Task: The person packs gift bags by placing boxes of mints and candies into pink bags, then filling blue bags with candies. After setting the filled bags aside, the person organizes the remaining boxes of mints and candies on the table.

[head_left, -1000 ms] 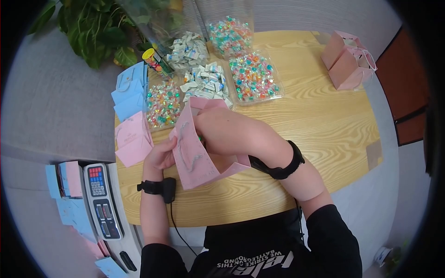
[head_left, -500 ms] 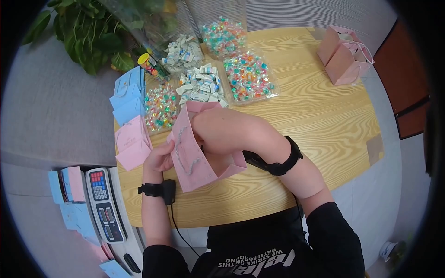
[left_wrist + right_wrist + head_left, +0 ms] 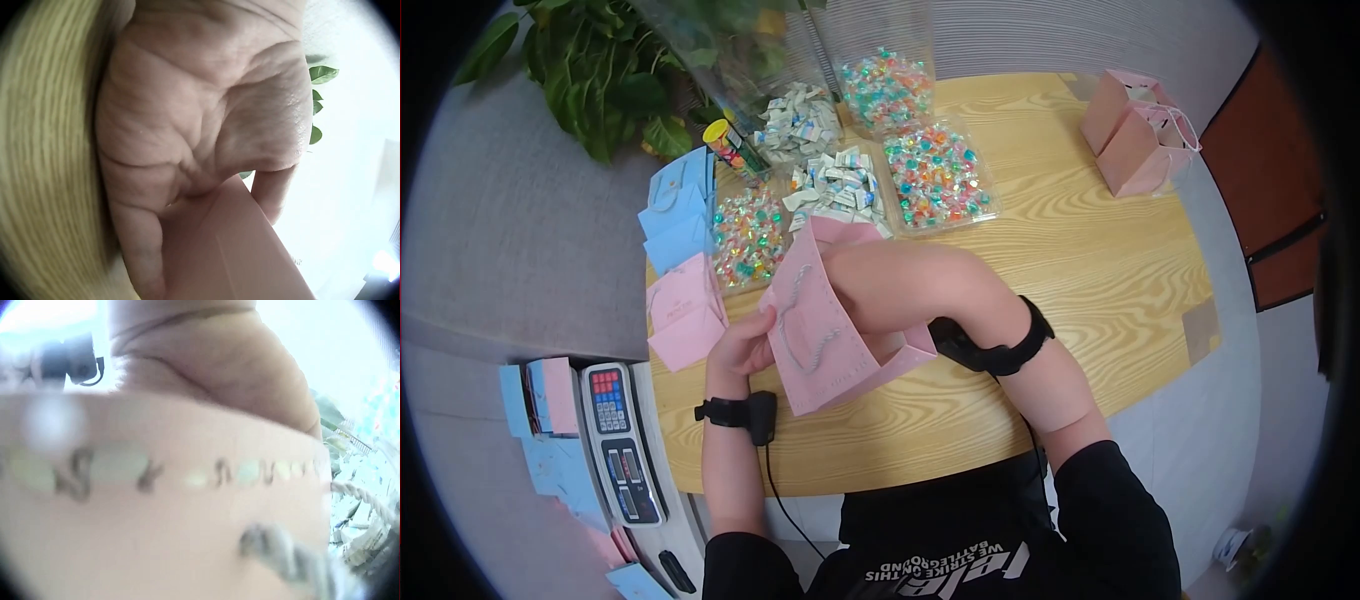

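Observation:
In the head view, a pink paper gift bag (image 3: pixel 825 355) with a twisted grey cord handle is held tilted above the table. My left hand (image 3: pixel 742 345) grips its left side, thumb on the printed face. The left wrist view shows that palm (image 3: pixel 200 112) with the bag's pink wall between thumb and fingers. My right forearm (image 3: pixel 910 285) reaches through the bag's open mouth. Only the heel of my right hand (image 3: pixel 250 369) shows above the bag's rim in the right wrist view; its fingers are hidden inside.
Behind the bag lie wrapped candies in clear trays (image 3: pixel 935 175) and white wrapped pieces (image 3: pixel 835 190). A yellow-capped tube (image 3: pixel 735 148), blue bags (image 3: pixel 677 215) and a flat pink bag (image 3: pixel 687 315) are at left. Two pink bags (image 3: pixel 1145 140) stand far right. A scale (image 3: pixel 623 440) sits lower left.
The right hand stays in the bag, and a small green glint seen beside it a second ago is out of sight. The left hand keeps its grip. The head view shifted slightly.

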A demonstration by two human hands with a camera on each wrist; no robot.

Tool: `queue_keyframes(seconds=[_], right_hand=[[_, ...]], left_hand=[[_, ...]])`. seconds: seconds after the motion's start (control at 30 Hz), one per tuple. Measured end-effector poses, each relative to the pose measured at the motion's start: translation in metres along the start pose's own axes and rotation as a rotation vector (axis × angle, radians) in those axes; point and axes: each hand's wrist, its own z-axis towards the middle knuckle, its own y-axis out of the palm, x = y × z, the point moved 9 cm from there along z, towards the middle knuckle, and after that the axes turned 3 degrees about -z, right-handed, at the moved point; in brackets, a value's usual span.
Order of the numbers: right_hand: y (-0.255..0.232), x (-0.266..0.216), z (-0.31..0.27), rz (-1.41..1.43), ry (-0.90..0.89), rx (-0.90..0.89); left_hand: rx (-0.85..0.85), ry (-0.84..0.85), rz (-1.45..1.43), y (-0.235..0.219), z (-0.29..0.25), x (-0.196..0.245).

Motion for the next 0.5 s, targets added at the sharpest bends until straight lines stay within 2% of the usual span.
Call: queue_keyframes(seconds=[0.13,0.2,0.27,0.3,0.37,0.4,0.47,0.5], right_hand=[[-0.039,-0.003,-0.026,0.112,-0.008,0.061],[-0.086,0.01,-0.044,0.142,-0.009,0.375],[-0.116,0.04,-0.064,0.102,0.236,0.6],[-0.117,0.047,-0.066,0.094,0.23,0.597],[-0.133,0.073,-0.088,-0.418,0.572,0.824],[-0.129,0.079,-0.085,-0.423,0.569,0.824],[-0.111,0.099,-0.075,-0.378,0.674,0.626],[-0.109,0.101,-0.071,-0.379,0.672,0.627]], left_hand=[[0.04,-0.001,0.011,0.004,0.002,-0.001],[0.047,0.015,0.043,0.006,0.002,0.002],[0.063,-0.018,0.036,-0.001,0.002,-0.002],[0.06,-0.007,0.036,-0.003,0.002,-0.001],[0.085,-0.056,0.061,-0.007,0.001,-0.005],[0.083,-0.052,0.061,-0.006,0.002,-0.004],[0.098,-0.058,0.075,-0.005,0.002,-0.005],[0.099,-0.056,0.075,-0.005,0.002,-0.004]])
